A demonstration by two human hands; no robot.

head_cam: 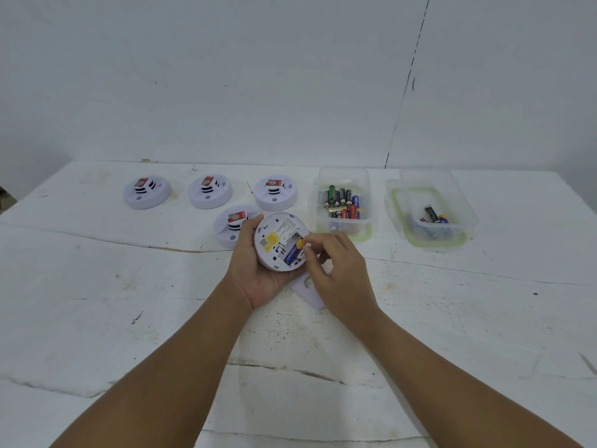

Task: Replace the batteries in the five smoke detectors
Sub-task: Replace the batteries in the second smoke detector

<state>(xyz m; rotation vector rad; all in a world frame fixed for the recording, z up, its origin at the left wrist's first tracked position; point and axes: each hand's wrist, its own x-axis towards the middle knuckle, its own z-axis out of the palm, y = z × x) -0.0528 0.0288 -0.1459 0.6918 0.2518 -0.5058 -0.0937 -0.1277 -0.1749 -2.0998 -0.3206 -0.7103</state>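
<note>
The left hand (258, 273), palm up above the bench (97, 286), cups a detector (280, 241) turned underside up, fingers curled round its rim. The right hand (336, 270) reaches in from the right, its fingers pinching the yellow end of a blue battery (293, 252) lying in the compartment.

On the table (97, 302), three smoke detectors stand in a row along the far edge: the leftmost detector (147, 192), the middle detector (210, 191) and the right detector (275, 193). A fourth detector (230, 229) sits nearer, in front of the gap between the middle and right ones. Just right of it, the left hand (255, 273) holds the fifth detector (280, 241) above the table, a battery (293, 252) lying in its compartment. The right hand (336, 270) is beside it on the right, fingers touching the battery's end. A cover plate (307, 291) lies on the table beneath the hands. Right of the row sits the near container (342, 205) with many batteries in it; further right, well apart, the far container (431, 215) with a few.
</note>
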